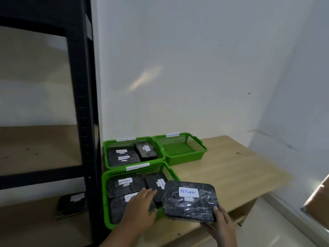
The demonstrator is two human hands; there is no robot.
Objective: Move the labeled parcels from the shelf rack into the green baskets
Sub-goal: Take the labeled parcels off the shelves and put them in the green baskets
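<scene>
My right hand (219, 224) grips a black plastic-wrapped parcel (190, 202) with a white "RETURN" label, held just right of the near green basket (105, 196). That basket holds several black labeled parcels; my left hand (138, 209) rests flat on them with fingers spread. Behind it, a second green basket (106, 148) contains three black parcels. A third green basket (179, 150) at the back right holds nothing. One more labeled parcel (72, 205) lies on the lower shelf of the black shelf rack (83, 104).
The baskets stand on a light wooden table (231, 172) against a white wall. The rack's black post stands right beside the baskets on the left. A brown cardboard box (318, 198) sits at the right edge.
</scene>
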